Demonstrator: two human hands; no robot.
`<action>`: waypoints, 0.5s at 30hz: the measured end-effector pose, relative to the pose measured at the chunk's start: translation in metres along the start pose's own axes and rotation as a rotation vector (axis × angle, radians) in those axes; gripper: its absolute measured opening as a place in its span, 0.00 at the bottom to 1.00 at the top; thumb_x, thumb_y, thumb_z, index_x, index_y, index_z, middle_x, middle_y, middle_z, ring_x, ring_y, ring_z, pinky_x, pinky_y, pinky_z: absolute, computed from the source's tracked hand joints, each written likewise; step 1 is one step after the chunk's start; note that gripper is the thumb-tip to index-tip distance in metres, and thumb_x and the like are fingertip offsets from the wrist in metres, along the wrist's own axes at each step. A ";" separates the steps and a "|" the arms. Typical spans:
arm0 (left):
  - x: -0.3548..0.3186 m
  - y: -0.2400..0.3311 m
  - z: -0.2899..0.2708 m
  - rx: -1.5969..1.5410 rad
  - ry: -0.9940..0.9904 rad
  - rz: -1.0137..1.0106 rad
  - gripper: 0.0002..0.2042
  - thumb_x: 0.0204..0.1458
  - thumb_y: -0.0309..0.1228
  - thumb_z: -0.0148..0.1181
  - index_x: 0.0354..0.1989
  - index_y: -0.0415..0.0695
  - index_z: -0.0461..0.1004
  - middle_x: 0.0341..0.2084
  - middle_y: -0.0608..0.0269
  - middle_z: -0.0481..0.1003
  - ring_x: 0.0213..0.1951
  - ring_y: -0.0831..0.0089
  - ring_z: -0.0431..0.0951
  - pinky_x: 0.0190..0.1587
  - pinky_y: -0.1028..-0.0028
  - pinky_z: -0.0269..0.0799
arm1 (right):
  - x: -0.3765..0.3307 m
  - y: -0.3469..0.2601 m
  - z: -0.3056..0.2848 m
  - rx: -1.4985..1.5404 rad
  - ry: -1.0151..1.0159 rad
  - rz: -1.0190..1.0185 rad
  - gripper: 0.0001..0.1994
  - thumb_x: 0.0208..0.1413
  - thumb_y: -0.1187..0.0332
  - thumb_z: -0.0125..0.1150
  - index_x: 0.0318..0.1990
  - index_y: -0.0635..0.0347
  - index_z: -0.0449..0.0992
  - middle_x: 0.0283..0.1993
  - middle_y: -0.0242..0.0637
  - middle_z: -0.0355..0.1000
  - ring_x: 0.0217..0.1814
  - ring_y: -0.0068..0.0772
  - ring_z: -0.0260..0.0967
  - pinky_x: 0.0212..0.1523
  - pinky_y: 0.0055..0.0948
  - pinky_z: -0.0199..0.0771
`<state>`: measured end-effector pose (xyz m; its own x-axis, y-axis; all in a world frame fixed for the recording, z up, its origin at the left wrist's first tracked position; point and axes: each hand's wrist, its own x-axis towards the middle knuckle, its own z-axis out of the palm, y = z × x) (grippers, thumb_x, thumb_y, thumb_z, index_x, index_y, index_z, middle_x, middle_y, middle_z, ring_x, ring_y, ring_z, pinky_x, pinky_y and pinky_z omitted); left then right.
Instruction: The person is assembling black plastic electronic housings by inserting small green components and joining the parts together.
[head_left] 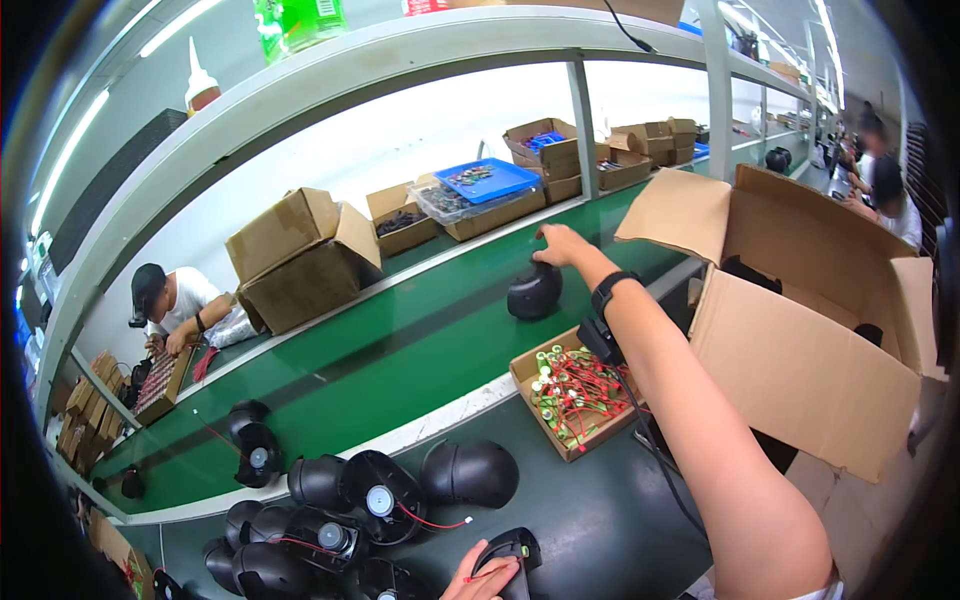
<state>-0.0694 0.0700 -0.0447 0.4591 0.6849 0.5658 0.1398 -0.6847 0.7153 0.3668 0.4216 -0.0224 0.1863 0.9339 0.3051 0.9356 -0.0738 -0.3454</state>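
Note:
My right hand (565,246) reaches out over the green belt, fingers curled at the narrow top of a black rounded housing (534,292). That housing stands on the belt or just above it; I cannot tell which. At the bottom edge my left hand (484,574) holds a black plastic shell (522,548), with a small green cylinder and a red wire by its fingers. The picture's lower edge cuts off part of this hand. Left of it lie several black housings (470,474), some showing a round silver speaker (380,500) and red wires.
A small carton (572,450) of green cylinders with red wires sits below my right forearm. A large open carton (800,370) stands at right. More housings (255,450) lie on the belt (400,340). Boxes and a blue tray (487,180) line its far side, where a person (180,305) works.

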 end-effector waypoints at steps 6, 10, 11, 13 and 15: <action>-0.008 -0.003 0.004 0.011 -0.022 -0.039 0.17 0.56 0.28 0.43 0.42 0.27 0.76 0.37 0.41 0.78 0.45 0.45 0.77 0.62 0.46 0.61 | 0.014 0.007 0.024 0.051 -0.372 0.124 0.35 0.51 0.38 0.58 0.49 0.67 0.77 0.53 0.56 0.72 0.56 0.56 0.70 0.59 0.43 0.68; -0.008 -0.002 0.001 0.017 -0.025 -0.109 0.17 0.56 0.27 0.44 0.43 0.27 0.76 0.37 0.40 0.78 0.46 0.45 0.77 0.62 0.45 0.60 | -0.004 -0.019 0.027 -0.069 -0.318 0.027 0.31 0.56 0.38 0.51 0.39 0.63 0.82 0.45 0.57 0.76 0.50 0.56 0.73 0.53 0.46 0.71; -0.009 -0.002 0.001 0.013 -0.020 -0.121 0.17 0.56 0.27 0.44 0.43 0.27 0.76 0.37 0.40 0.78 0.46 0.45 0.77 0.62 0.45 0.60 | -0.009 -0.022 0.028 -0.078 -0.222 -0.117 0.31 0.59 0.39 0.46 0.36 0.62 0.82 0.41 0.56 0.76 0.47 0.56 0.74 0.51 0.48 0.72; -0.010 -0.003 0.000 -0.020 -0.002 -0.105 0.17 0.56 0.26 0.44 0.44 0.26 0.76 0.37 0.40 0.78 0.46 0.44 0.77 0.62 0.44 0.59 | -0.018 -0.030 0.027 -0.081 -0.139 -0.274 0.32 0.61 0.39 0.42 0.34 0.61 0.82 0.37 0.56 0.77 0.44 0.56 0.75 0.48 0.49 0.73; 0.000 0.002 -0.007 -0.039 0.001 -0.067 0.16 0.54 0.24 0.44 0.44 0.25 0.75 0.38 0.39 0.77 0.47 0.43 0.76 0.63 0.45 0.60 | -0.025 -0.043 0.016 -0.258 -0.103 -0.249 0.33 0.64 0.42 0.37 0.30 0.62 0.81 0.32 0.53 0.77 0.40 0.57 0.75 0.45 0.50 0.73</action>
<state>-0.0749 0.0703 -0.0403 0.4494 0.7288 0.5166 0.1361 -0.6274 0.7667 0.3175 0.4068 -0.0294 -0.0759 0.9636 0.2563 0.9957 0.0872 -0.0329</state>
